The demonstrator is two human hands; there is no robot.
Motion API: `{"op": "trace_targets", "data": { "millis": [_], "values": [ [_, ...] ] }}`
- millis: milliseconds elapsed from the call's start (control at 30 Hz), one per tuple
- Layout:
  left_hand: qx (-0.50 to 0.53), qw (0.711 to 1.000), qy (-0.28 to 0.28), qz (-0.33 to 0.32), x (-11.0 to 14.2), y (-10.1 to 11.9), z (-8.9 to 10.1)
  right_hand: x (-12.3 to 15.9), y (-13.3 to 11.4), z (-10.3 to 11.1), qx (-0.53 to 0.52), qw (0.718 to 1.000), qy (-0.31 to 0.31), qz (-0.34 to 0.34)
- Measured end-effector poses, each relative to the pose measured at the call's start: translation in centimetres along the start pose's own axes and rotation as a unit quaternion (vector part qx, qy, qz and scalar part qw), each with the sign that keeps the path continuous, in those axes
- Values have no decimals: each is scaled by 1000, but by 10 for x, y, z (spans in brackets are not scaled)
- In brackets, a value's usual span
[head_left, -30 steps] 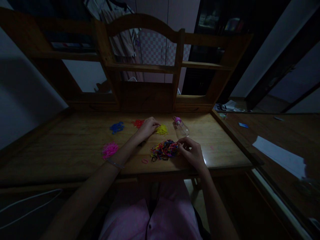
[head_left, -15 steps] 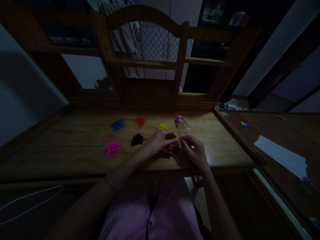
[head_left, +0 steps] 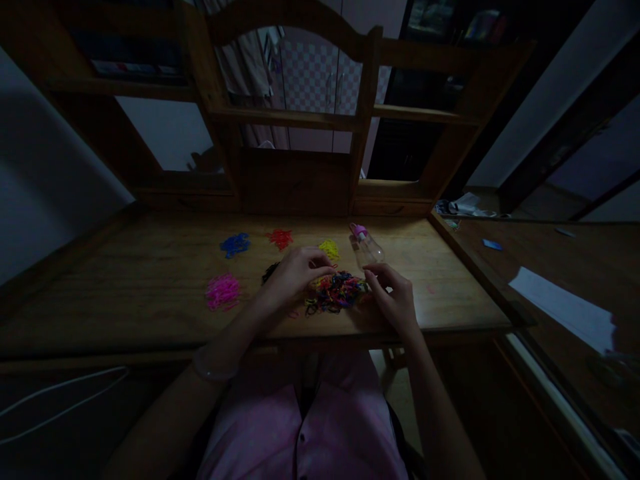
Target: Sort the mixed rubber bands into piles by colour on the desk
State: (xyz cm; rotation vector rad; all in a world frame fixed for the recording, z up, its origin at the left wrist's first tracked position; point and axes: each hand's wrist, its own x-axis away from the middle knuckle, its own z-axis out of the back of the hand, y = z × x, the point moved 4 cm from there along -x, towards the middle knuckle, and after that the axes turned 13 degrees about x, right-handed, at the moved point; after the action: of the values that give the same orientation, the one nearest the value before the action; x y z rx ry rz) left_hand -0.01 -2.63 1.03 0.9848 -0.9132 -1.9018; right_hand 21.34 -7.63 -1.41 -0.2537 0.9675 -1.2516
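A mixed heap of colourful small rubber bands (head_left: 336,292) lies on the desk between my two hands. My left hand (head_left: 303,267) is over the heap's left side, thumb and forefinger pinching a red rubber band (head_left: 335,267). At the heap's right edge, my right hand (head_left: 393,290) has thumb and forefinger pressed together; what they hold, if anything, is too small to make out. Single-colour piles lie beyond and to the left: yellow (head_left: 329,250), red (head_left: 281,239), blue (head_left: 235,245) and pink (head_left: 223,292). A black pile (head_left: 271,272) is partly hidden by my left hand.
A clear bottle with a pink cap (head_left: 369,247) lies just beyond my right hand. The wooden desk (head_left: 165,267) has a shelf frame (head_left: 295,183) along its back. On the brown surface at right are white paper (head_left: 563,307) and a small blue packet (head_left: 492,245).
My hands have moved apart. The left hand has shifted left with a red rubber band between its fingertips, uncovering more of the mixed heap. The view has tilted slightly.
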Motion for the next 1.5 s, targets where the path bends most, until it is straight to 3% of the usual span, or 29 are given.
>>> {"op": "trace_targets", "data": {
  "millis": [133, 300, 600, 867, 1167, 1500],
  "values": [
    [-39, 999, -37, 4, 11, -4, 7, 0, 3, -1, 6, 1000, -3, -2],
    [-82, 992, -100, 6, 19, -4, -10, 0, 5, -1, 15, 1000, -1, -6],
    [-92, 989, -115, 29, 24, -3, -11, 0, 8, -2, 17, 1000, 12, -10],
    [86, 987, -45, 125, 15, -30, 0, 0, 9, -2, 15, 1000, 11, -18],
    [300, 933, 8, 201, 11, -41, 3, 0, 8, -2, 22, 1000, 13, -16],
    [402, 882, 4, 245, 20, -39, -4, 0, 11, -3, 23, 999, 6, -23]
  ]
}}
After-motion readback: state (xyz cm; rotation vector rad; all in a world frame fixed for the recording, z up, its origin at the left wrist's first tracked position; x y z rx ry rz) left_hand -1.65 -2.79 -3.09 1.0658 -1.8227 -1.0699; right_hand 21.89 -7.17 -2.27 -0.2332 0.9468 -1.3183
